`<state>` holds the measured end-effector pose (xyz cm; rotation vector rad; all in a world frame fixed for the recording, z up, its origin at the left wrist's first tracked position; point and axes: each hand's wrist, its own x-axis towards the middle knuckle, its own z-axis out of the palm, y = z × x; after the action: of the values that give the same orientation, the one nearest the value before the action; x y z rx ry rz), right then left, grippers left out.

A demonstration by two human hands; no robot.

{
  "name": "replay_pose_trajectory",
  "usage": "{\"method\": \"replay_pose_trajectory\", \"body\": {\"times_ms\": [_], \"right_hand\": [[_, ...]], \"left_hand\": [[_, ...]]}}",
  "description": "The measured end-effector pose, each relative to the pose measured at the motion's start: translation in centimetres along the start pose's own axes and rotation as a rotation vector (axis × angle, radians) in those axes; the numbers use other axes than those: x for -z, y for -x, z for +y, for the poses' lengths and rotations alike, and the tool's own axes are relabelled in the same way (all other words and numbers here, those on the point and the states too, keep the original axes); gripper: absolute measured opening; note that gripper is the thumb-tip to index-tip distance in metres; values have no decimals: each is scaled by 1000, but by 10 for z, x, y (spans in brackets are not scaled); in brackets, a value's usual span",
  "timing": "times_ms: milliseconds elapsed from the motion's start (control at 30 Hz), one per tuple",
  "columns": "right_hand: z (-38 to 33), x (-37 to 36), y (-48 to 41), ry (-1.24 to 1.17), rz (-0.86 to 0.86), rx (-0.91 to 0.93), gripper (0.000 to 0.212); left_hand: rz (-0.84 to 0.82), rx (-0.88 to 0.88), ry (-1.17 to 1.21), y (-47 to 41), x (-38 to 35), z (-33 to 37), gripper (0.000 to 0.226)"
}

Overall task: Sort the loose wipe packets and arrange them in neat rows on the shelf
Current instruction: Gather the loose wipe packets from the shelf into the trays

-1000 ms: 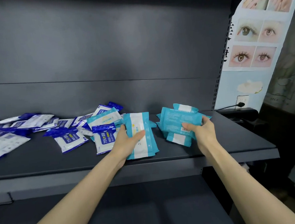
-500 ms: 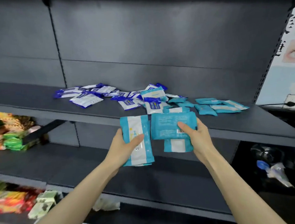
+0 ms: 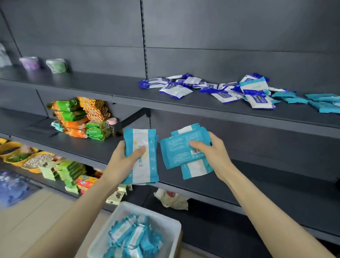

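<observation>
The left hand [image 3: 125, 163] gripped a left stack [image 3: 142, 138] of teal-and-white wipe packets, thumb pressed across the front and fingers curled behind. The stack stood nearly upright, with its white stripe facing the camera. The right hand [image 3: 212, 152] pinched a right stack [image 3: 176, 146] of teal packets. Its thumb lay on the printed back near a barcode and its fingers were wrapped round the far edge. One packet in that stack hung lower than the others and showed a white stripe. The two stacks were just beside each other without touching, and both were held in the air in front of the lower shelf [image 3: 260, 174], below the top shelf [image 3: 121, 86].

On the top shelf, to the right, lay a loose heap of blue packets [image 3: 223, 94], overlapping and turned at different angles. Further right, near the frame edge, lay several teal packets [image 3: 323, 104], also unsorted. Two cups [image 3: 56, 65] stood far to the left on the same shelf.

Below the arms sat a white bin [image 3: 151, 211] on the floor, holding a jumble of more teal-and-white packets [image 3: 131, 239]. On the lower shelves to the left were stacked orange and green snacks [image 3: 76, 113] and a row of yellow bowls [image 3: 13, 144] with blurred contents.
</observation>
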<state>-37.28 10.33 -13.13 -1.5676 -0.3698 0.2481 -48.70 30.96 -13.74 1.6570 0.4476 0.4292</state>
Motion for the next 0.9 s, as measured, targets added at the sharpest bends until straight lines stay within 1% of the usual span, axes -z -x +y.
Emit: {"method": "replay_pose_trajectory", "body": {"times_ms": [67, 167, 233, 333, 400, 500, 533, 633, 667, 733, 767, 900], "right_hand": [[18, -43, -3, 3, -4, -48, 22], [47, -102, -6, 8, -10, -121, 17], [67, -132, -10, 16, -14, -169, 17], [99, -164, -19, 58, -7, -239, 20], [121, -176, -25, 89, 0, -281, 24], [163, -192, -42, 131, -2, -368, 30], [177, -196, -46, 135, -4, -395, 30], [227, -208, -69, 123, 0, -469, 29], [245, -211, -76, 131, -2, -498, 29], [285, -215, -91, 173, -4, -539, 26], [306, -217, -97, 196, -5, -561, 25], [386, -221, -112, 255, 2, -691, 22]], "left_hand": [[-6, 34, -56, -9, 42, -22, 20], [-28, 73, -128, -26, 96, -60, 26], [-51, 100, -169, -39, 121, -82, 26], [-110, 187, -240, -61, 146, -116, 31], [-139, 219, -276, -73, 153, -139, 27], [-231, 241, -393, -97, 157, -177, 15], [-268, 250, -424, -104, 158, -189, 16], [-346, 321, -484, -138, 157, -236, 38], [-373, 350, -512, -148, 155, -253, 38], [-415, 400, -560, -170, 148, -292, 27], [-436, 422, -582, -180, 143, -311, 25], [-529, 528, -658, -210, 121, -389, 28]]}}
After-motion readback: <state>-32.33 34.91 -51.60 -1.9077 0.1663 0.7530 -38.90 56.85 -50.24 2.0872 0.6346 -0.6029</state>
